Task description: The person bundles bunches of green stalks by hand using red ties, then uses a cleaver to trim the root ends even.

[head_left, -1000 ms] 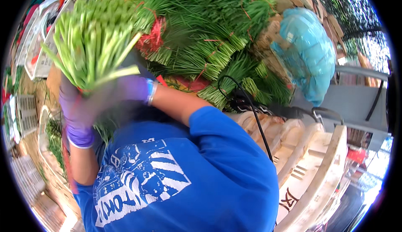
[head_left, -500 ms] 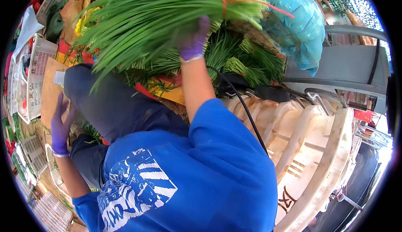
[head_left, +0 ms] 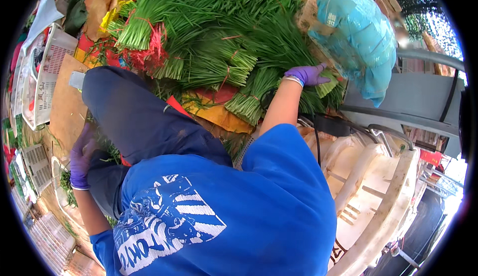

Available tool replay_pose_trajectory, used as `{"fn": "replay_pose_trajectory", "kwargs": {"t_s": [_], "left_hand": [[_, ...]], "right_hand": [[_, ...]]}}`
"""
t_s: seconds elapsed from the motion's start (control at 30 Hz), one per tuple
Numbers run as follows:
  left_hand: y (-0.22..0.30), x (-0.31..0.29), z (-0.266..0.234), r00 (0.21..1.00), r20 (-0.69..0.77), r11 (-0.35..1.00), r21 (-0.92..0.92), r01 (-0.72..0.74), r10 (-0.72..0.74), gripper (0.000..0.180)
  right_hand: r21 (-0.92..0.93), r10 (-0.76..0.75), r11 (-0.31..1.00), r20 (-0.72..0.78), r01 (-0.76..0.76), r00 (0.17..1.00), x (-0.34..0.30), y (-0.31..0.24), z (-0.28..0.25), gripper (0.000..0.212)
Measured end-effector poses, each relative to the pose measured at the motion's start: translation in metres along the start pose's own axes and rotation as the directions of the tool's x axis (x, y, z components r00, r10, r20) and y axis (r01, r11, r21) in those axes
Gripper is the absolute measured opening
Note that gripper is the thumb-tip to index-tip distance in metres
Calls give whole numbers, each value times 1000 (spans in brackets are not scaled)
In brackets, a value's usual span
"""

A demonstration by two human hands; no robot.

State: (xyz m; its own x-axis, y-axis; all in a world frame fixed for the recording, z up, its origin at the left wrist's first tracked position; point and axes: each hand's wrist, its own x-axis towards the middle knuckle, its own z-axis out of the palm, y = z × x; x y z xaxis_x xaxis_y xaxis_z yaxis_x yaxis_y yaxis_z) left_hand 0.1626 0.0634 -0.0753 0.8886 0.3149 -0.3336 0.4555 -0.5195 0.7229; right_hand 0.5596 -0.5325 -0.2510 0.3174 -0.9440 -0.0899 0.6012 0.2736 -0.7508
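Note:
My right hand (head_left: 306, 75), in a purple glove, rests on a bunch of long green chives (head_left: 326, 86) at the right of a pile. Its fingers stretch out over the pale cut stems, not wrapped around them. My left hand (head_left: 82, 154), also gloved in purple, hangs beside my left knee, fingers loose and apart with nothing seen in them. The pile of chive bunches (head_left: 214, 62) spreads before me, several tied with red bands. One bunch (head_left: 137, 32) lies at its left above a tangle of red ties (head_left: 149, 52).
A large blue plastic-wrapped bundle (head_left: 356, 32) stands at the far right. White plastic crates (head_left: 50, 77) line the left, near a brown board (head_left: 67, 102). Beside me on the right is a white ribbed tub (head_left: 378, 186), with a black cable (head_left: 318, 146) and grey metal rails (head_left: 398, 119) nearby.
My right hand has come down and to the right from holding up a red-banded chive bunch; that grip is released. My left hand has lowered slightly toward my knee.

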Motion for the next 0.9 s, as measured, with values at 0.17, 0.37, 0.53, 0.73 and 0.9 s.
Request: {"fn": "replay_pose_trajectory", "kwargs": {"t_s": [0.17, 0.37, 0.53, 0.73, 0.9], "left_hand": [[-4, -22, 11, 997, -36, 987, -152, 55, -61, 53], [64, -48, 29, 847, -530, 995, -62, -80, 35, 37], [111, -54, 65, 832, -431, 795, 606, -20, 349, 42], [76, -52, 83, 925, -375, 849, 505, 155, 54, 22], [40, -63, 90, 812, -583, 970, 191, 148, -9, 23]], "right_hand": [[-222, -87, 967, 176, 126, 981, -116, -24, 51, 51], [-412, 391, 905, 903, -101, -178, -371, -65, 21, 30], [528, -73, 814, 506, 242, -859, -534, -109, -23, 23], [755, 43, 522, 440, 396, -897, -576, -105, -86, 33], [862, 22, 376, 358, 339, -934, -581, -87, -103, 40]]}}
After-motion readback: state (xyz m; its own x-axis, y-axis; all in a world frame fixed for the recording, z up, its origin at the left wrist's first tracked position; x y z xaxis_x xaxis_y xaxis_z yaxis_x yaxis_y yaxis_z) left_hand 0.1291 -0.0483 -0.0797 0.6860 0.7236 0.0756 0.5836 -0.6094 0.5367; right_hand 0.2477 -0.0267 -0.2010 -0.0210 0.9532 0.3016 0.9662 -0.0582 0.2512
